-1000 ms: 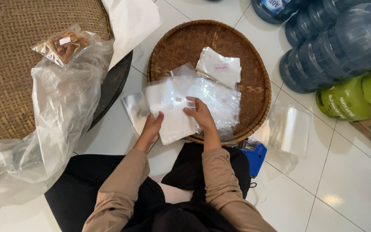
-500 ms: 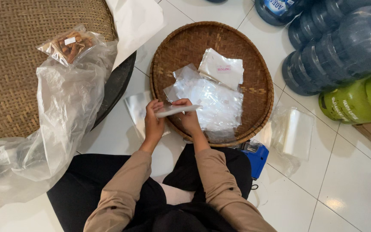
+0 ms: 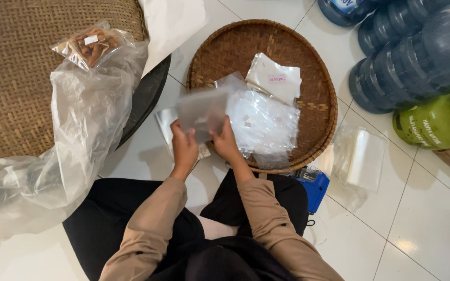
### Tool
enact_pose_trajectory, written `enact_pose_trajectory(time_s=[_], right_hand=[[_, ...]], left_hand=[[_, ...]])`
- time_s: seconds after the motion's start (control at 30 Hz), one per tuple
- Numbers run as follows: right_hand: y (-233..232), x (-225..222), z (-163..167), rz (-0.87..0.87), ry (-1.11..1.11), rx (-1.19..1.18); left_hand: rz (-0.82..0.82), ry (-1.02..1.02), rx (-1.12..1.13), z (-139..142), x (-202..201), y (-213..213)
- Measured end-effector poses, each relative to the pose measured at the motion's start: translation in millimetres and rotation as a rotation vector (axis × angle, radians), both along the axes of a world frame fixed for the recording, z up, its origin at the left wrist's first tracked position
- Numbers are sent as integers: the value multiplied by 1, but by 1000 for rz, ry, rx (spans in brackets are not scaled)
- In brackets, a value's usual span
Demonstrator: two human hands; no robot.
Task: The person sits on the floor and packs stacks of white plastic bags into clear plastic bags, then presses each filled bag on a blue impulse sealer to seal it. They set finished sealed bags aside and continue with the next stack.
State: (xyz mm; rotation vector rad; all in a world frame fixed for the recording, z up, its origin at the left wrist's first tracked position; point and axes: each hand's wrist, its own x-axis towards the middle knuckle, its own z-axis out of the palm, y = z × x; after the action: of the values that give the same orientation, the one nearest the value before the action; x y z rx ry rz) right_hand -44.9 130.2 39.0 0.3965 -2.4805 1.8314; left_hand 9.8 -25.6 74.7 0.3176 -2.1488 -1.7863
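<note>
My left hand and my right hand both grip a small clear plastic bag, blurred by motion, held up over the near-left rim of a round woven tray. In the tray lies a heap of clear plastic bags and a white packet behind it. A shiny flat sheet lies on the floor under my left hand.
A sealed bag of brown snacks rests on a large crumpled clear plastic bag at the left, over a woven mat. Blue water jugs and a green gas cylinder stand right. A clear bag stack and a blue device lie nearby.
Both hands lifted one bag off the pile in the tray, turned it edge-on, and now hold it up flat, further left over the tray's rim.
</note>
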Motion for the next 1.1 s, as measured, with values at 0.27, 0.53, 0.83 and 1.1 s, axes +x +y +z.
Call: enact_pose_trajectory(time_s=[0.27,0.53,0.83,1.1], right_hand=[[-60,49,6,90,51,388],[-47,53,46,85,-120,607],[93,-44,37,-109,-186,746],[220,-55,30,-702,-593,793]], left_hand=[[188,-514,83,-38,18,-51],[203,-565,165,-58,-9,-55],[106,-579,78,-78,-20,-46],[195,-645,-287,-60,-6,-37]])
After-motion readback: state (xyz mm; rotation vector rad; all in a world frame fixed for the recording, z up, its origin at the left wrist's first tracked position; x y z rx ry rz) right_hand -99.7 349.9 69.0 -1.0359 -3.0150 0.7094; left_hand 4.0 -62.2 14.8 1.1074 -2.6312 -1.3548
